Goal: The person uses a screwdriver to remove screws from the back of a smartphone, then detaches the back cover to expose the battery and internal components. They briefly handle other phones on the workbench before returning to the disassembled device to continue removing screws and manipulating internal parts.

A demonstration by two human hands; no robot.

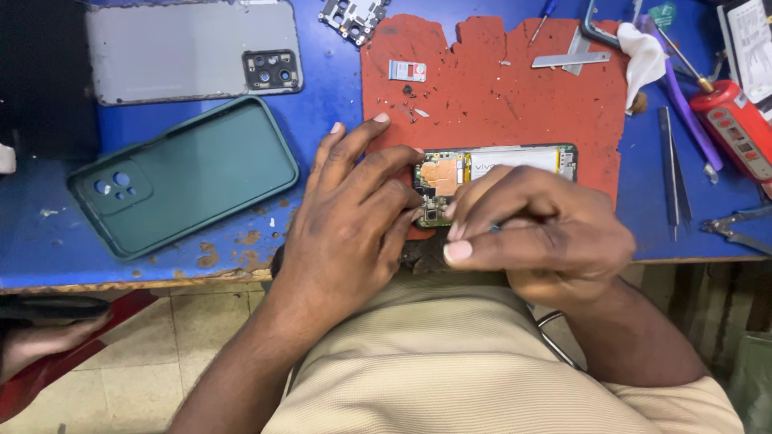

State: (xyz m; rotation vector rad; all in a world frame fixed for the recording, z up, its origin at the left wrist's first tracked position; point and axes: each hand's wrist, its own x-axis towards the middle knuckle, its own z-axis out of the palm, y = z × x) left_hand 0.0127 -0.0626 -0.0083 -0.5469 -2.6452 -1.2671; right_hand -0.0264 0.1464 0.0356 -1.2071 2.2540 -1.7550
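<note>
An opened phone (pixel 490 165) lies on a worn red mat (pixel 490 88), its copper-shielded board and white battery exposed. My left hand (pixel 354 209) rests on the phone's left end, fingers spread over the edge and pressing it down. My right hand (pixel 535 233) covers the phone's lower side, fingers pinched together at the circuit board; what they pinch is too small to make out.
A dark green phone case (pixel 189 177) and a grey back cover (pixel 185 52) lie left on the blue table (pixel 330 80). Tweezers (pixel 674 173), a red-handled tool (pixel 736 128), a white cloth (pixel 643 56), a SIM tray (pixel 407 71) and loose screws sit around the mat.
</note>
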